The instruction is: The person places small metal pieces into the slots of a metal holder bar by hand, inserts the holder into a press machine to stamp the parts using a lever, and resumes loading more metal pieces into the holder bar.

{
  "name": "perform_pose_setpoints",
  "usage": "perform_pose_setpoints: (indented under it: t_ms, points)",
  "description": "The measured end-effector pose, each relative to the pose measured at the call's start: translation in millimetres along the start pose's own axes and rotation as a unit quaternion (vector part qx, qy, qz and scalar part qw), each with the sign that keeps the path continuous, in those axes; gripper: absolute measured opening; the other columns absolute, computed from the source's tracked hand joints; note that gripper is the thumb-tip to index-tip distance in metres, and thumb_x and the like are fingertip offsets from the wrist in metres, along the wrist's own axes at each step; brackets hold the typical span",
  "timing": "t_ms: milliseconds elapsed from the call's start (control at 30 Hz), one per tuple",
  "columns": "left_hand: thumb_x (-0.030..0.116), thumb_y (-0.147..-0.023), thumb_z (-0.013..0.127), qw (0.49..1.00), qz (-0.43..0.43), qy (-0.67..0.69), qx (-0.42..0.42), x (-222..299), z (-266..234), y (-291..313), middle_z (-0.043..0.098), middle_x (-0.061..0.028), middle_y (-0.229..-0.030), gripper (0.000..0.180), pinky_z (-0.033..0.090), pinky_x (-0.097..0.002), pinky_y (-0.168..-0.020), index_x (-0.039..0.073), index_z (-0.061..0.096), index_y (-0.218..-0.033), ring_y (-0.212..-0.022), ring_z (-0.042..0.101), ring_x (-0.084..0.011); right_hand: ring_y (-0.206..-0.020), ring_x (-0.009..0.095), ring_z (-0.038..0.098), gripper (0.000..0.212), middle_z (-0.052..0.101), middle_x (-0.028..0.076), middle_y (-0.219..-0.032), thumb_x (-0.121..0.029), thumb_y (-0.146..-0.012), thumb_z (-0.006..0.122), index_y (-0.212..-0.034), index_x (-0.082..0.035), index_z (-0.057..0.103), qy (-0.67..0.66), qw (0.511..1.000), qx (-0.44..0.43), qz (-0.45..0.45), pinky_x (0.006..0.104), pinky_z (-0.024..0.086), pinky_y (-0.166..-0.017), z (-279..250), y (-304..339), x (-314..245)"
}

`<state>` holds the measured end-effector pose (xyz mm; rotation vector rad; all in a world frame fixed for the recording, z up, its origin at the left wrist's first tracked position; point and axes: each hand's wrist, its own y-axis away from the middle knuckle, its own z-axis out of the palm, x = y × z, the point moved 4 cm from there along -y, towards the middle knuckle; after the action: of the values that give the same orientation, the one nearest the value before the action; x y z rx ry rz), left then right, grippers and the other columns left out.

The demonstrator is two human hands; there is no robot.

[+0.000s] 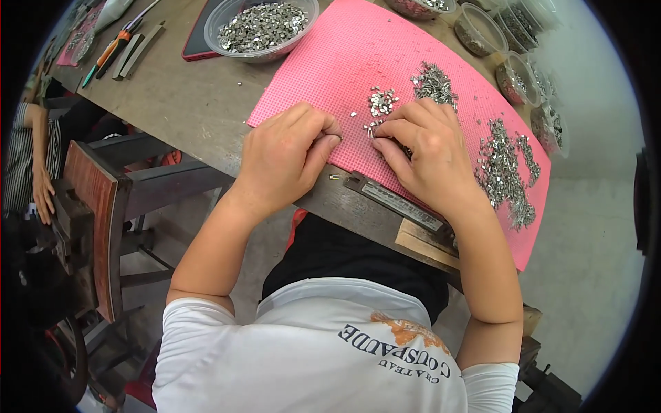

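My left hand (286,155) is closed, thumb against the curled forefinger, over the front edge of a pink textured mat (310,76). Whatever it pinches is too small and hidden to name. My right hand (430,151) is closed too, thumb and forefinger together at a small silvery metal piece (370,131). Just beyond the fingertips lies a little pile of shiny metal pieces (382,101). A heap of slim metal parts (434,82) sits behind my right hand. Below the hands, a long narrow metal bar (396,199) lies along the table edge, with a tiny metal part (334,177) beside its left end.
A larger heap of metal parts (506,168) covers the mat's right side. A clear bowl of metal pieces (263,31) stands at the back left; several tubs (480,31) line the right. Hand tools (120,51) lie far left. Another person's hand (43,196) rests beside a wooden stool (93,220).
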<state>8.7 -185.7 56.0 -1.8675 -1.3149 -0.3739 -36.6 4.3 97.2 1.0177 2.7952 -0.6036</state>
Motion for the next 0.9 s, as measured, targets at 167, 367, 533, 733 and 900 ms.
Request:
perform_pose_setpoints:
  t_ms: [167,367,533,733,900]
  points:
    - [0.006,-0.088,0.073,1.000,0.008,0.007,0.006,-0.6,0.1,-0.4,0.064,-0.0074,-0.084,0.010,0.049,-0.0351,-0.064,0.004,0.067,-0.096,-0.073,0.064,-0.0248,-0.091,0.025,0.062,0.011,0.067,0.006,-0.089,-0.016,-0.081,0.079,-0.085,-0.006,0.075,0.001,0.999,0.009,0.030,0.0392,0.045,-0.083,5.0,-3.1,2.1]
    - [0.007,-0.088,0.074,1.000,0.019,0.004,0.018,-1.8,0.9,0.0,0.064,-0.0071,-0.085,0.010,0.050,-0.0355,-0.064,0.005,0.067,-0.095,-0.073,0.064,-0.0251,-0.092,0.026,0.062,0.009,0.066,0.006,-0.088,-0.013,-0.080,0.077,-0.085,-0.006,0.074,-0.012,0.997,-0.021,0.072,0.0405,0.046,-0.083,5.1,-4.2,3.2]
    - [0.007,-0.087,0.074,1.000,0.013,-0.002,0.016,-3.0,1.9,0.6,0.064,-0.0067,-0.085,0.010,0.050,-0.0357,-0.064,0.006,0.067,-0.094,-0.074,0.065,-0.0251,-0.094,0.028,0.062,0.011,0.067,0.007,-0.092,-0.010,-0.079,0.077,-0.088,-0.005,0.074,-0.031,0.996,-0.039,0.079,0.0408,0.047,-0.086,0.4,-5.1,4.0]
    - [0.008,-0.087,0.074,1.000,0.020,-0.007,0.023,-1.2,1.0,1.0,0.064,-0.0059,-0.085,0.010,0.050,-0.0357,-0.065,0.007,0.067,-0.094,-0.075,0.065,-0.0247,-0.092,0.029,0.062,0.010,0.066,0.008,-0.090,-0.011,-0.078,0.078,-0.085,-0.004,0.074,-0.043,0.994,-0.033,0.093,0.0413,0.047,-0.086,-0.9,-6.6,0.7]
    - [0.008,-0.087,0.074,1.000,0.016,-0.005,0.021,-1.2,2.6,1.7,0.064,-0.0058,-0.085,0.010,0.050,-0.0360,-0.065,0.007,0.067,-0.094,-0.075,0.065,-0.0247,-0.089,0.029,0.062,0.008,0.065,0.007,-0.083,-0.014,-0.078,0.077,-0.080,-0.006,0.074,-0.008,0.995,-0.004,0.101,0.0416,0.046,-0.082,8.8,-5.4,2.9]
